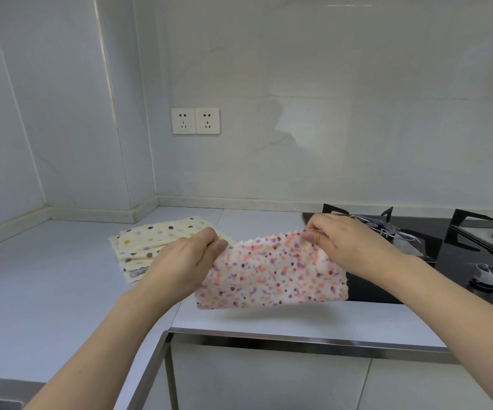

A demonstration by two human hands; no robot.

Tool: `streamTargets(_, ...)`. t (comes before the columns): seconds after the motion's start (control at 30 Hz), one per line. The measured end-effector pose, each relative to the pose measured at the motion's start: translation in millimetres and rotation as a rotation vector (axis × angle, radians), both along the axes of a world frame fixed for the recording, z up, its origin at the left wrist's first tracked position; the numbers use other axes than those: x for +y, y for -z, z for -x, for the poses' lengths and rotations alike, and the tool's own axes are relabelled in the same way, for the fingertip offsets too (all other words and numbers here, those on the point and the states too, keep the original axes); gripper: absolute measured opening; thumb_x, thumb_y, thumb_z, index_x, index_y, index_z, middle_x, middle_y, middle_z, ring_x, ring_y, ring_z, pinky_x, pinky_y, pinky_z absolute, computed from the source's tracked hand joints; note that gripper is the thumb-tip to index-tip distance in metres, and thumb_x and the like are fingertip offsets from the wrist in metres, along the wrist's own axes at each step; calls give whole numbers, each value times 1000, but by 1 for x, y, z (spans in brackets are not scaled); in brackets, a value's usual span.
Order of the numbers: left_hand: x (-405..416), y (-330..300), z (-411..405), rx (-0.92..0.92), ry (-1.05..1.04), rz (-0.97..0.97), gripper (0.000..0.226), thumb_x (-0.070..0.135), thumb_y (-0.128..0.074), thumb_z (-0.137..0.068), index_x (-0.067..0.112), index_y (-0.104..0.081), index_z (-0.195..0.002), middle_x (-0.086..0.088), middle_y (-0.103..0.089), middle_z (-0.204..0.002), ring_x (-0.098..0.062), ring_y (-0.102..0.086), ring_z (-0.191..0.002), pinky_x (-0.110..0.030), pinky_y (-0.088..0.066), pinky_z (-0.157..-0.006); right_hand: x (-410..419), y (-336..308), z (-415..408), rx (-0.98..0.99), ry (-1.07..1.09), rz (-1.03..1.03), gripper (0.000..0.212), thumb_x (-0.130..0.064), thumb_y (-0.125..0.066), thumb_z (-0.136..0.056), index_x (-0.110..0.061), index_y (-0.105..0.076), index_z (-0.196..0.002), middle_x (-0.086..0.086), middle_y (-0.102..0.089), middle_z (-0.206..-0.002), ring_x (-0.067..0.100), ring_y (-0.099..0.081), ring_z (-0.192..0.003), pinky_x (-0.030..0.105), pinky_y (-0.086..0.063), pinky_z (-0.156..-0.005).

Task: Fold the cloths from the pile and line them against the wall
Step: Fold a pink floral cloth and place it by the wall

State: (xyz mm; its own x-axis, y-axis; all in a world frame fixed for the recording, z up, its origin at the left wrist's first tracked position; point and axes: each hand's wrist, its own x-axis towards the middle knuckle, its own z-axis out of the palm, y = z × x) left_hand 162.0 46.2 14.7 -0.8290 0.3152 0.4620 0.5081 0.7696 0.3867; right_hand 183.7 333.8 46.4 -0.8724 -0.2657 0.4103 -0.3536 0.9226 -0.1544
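My left hand (193, 255) and right hand (332, 236) pinch the speckled cloth's (272, 273) top corners; pile (153, 241) behind left hand.

A pale grey countertop (47, 276) fills the lower left and middle of the frame, turning a corner under the tiled wall and ending in a steel-edged front lip at lower centre. Left of centre a pile of cream polka-dot cloths (150, 241) lies flat on it (loosely stacked, edges not squared). At the right edge a black glass gas hob (461, 261) sits set into the counter, with pan supports and a control knob (486, 273).
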Motion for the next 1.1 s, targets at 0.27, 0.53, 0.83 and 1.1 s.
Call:
streamTargets(0.27,-2,2,0,-108,58,-7,31,51,-41,-97,26,-47,-80,6,-58,-66,-15,-57,-68,-34,-45,-62,10,6,-2,-83,-12,52,33,-55,-41,-92,-27,-56,-88,-14,-61,-82,3,-57,-80,31,-46,-71)
streamTargets(0.53,-4,4,2,-130,106,-53,18,52,-55,-90,36,-57,-82,10,-64,-73,-4,-59,-62,-28,-48,-61,20,10,1,-257,66,9,26,-41,-54,-94,-19,-66,-100,-7,-67,-101,10,-60,-96,32,-48,-87)
streamTargets(0.83,-3,0,6,-128,79,-212,20,35,-63,-91,28,-62,-73,6,-60,-68,-6,-52,-61,-26,-44,-58,13,-3,-8,-255,72,175,17,-40,-69,-84,-23,-64,-84,-9,-59,-77,5,-53,-68,29,-44,-62)
streamTargets(1.1,-7,2,9,-169,34,-185,25,41,-62,-90,27,-62,-69,9,-55,-60,-4,-46,-54,-27,-40,-57,15,-4,-9,-221,43,329,9,-32,-68,-87,-26,-68,-81,1,-66,-80,18,-59,-76,37,-48,-73)
